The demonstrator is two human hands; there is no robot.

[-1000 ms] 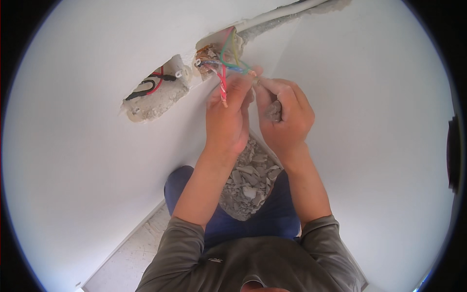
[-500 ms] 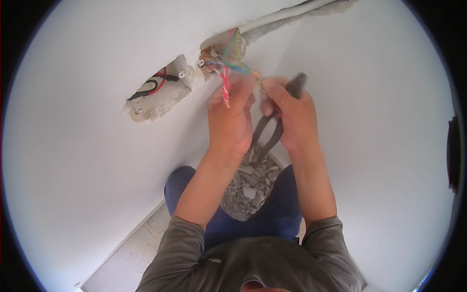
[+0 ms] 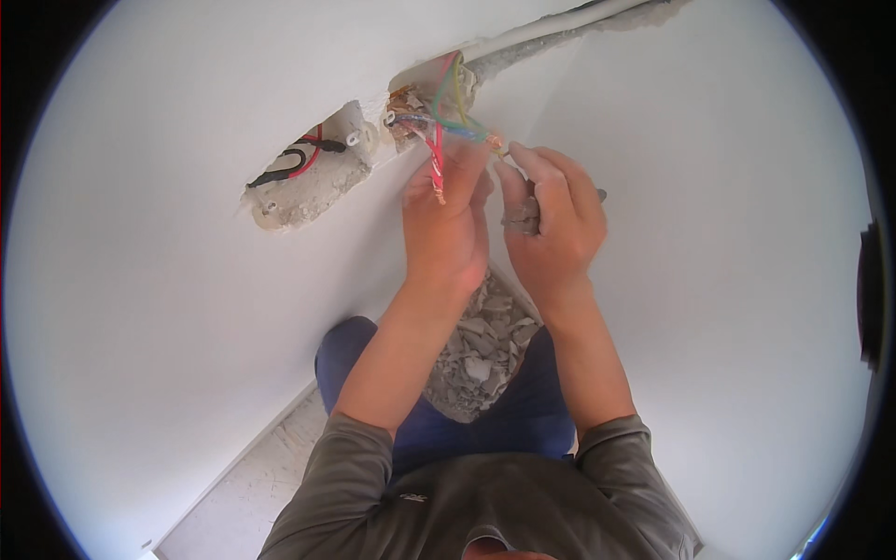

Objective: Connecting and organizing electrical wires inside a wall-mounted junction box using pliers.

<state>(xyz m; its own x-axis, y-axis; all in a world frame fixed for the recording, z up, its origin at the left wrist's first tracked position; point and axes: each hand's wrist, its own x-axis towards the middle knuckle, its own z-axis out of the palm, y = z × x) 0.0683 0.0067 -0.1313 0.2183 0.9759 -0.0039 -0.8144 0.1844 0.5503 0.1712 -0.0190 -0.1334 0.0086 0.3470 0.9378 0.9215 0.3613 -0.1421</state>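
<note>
My left hand [image 3: 442,224] is closed around a bundle of blue and green electrical wires [image 3: 467,129], just below the wall opening. Their bare copper ends [image 3: 495,142] poke out past its fingertips. Red twisted wires [image 3: 437,159] with a bare copper tip hang over the back of this hand. Close to the copper, the thumb and forefinger of my right hand [image 3: 565,210] come together near the strands. Dark pliers [image 3: 523,217] are tucked in the right palm, mostly hidden by the fingers.
A second wall cavity [image 3: 313,191] with red and black wires lies to the left. A pale conduit [image 3: 551,23] runs in a chased groove at the upper right. Grey rubble [image 3: 476,359] is heaped between my knees. White wall surfaces stand on both sides.
My right hand has turned over, so the pliers' handles no longer hang down and are hidden behind the fingers. My left hand stays on the wires, almost unmoved.
</note>
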